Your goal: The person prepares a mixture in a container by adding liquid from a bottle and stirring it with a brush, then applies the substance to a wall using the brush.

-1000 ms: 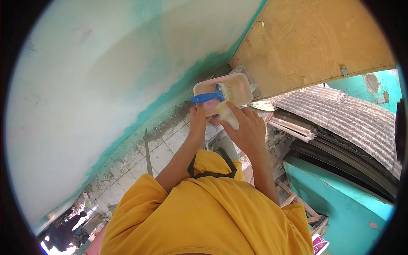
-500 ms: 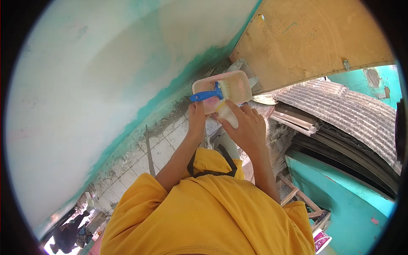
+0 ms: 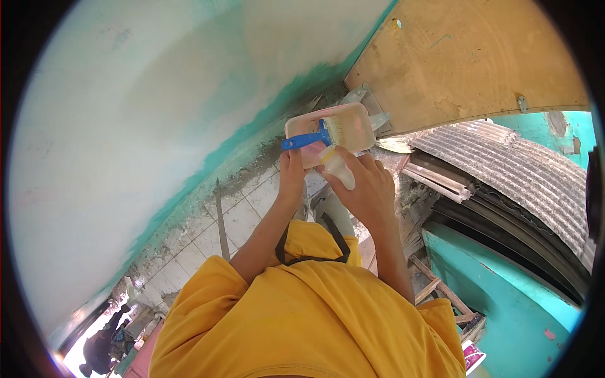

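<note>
A shallow pinkish-white plastic tray (image 3: 359, 116) is held out in front of me, with a paintbrush (image 3: 305, 140) lying across it. The brush has a blue handle and pale bristles that point to the right. My left hand (image 3: 292, 175) grips the tray's near left edge, its thumb just below the brush handle; most of its fingers are hidden under the tray. In my right hand (image 3: 368, 186) is a small whitish bottle (image 3: 338, 167) with a yellow ring at its neck, tilted with its neck end over the tray's near rim.
A white wall (image 3: 145, 120) with turquoise patches rises on the left. An orange-brown board (image 3: 472, 57) stands ahead right. Corrugated sheets (image 3: 517, 164), a wooden ladder (image 3: 447, 293) and a turquoise panel (image 3: 517, 296) lie to the right. Below are dirty floor tiles (image 3: 211, 239).
The view has shifted slightly. Both hands keep their hold on the tray and the bottle, and the brush stays in the tray.
</note>
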The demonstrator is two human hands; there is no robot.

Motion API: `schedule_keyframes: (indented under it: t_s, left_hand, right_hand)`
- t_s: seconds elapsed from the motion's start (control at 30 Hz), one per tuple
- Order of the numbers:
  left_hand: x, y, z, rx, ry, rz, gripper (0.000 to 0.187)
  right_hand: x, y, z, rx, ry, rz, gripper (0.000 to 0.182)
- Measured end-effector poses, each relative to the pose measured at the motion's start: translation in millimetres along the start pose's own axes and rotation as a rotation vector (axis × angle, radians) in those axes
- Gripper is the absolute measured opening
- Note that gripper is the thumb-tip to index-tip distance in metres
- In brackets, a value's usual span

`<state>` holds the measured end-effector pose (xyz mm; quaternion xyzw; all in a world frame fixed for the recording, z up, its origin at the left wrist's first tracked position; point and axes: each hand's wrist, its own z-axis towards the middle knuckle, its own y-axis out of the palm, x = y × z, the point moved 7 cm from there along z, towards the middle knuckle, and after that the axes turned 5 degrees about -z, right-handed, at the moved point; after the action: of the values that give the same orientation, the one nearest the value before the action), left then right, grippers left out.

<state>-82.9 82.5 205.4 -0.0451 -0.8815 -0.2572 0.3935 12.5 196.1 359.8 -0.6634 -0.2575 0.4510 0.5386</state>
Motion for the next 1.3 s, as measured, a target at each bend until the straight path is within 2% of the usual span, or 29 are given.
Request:
schedule_keyframes:
  t_s: [0.17, 0.37, 0.43, 0.53, 0.6, 0.67, 0.73, 0.93, 1.3]
  left_hand:
    - [-3, -5, 7, -0.052, 0.016, 0.006, 0.072]
    - [-36, -38, 36, 0.065, -0.054, -0.042, 0.075]
    - [-45, -63, 45, 0.153, -0.006, -0.033, 0.076]
    - [-54, -95, 57, 0.162, 0.017, 0.005, 0.079]
    - [-58, -114, 59, 0.197, 0.015, 0.011, 0.081]
    - [-60, -130, 74, 0.225, 0.031, 0.006, 0.082]
    - [-69, -148, 83, 0.268, 0.026, 0.043, 0.083]
    - [-76, -144, 104, 0.272, 0.036, 0.008, 0.083]
    - [-60, -89, 109, 0.192, 0.059, -0.087, 0.079]
  right_hand:
    - [10, 21, 2, 0.012, 0.004, 0.13, 0.059]
    - [43, 67, 4, -0.012, 0.046, 0.511, 0.065]
    - [60, 92, 4, -0.027, 0.089, 0.601, 0.067]
    - [99, 137, 14, 0.003, 0.077, 0.601, 0.066]
    - [132, 175, 25, 0.016, 0.225, 0.704, 0.065]
    - [163, 216, 50, 0.046, 0.244, 0.651, 0.062]
    - [193, 253, 74, 0.165, 0.261, 0.569, 0.06]
    - [233, 336, 141, 0.221, 0.226, 0.349, 0.061]
    - [251, 369, 153, 0.026, 0.227, 0.318, 0.067]
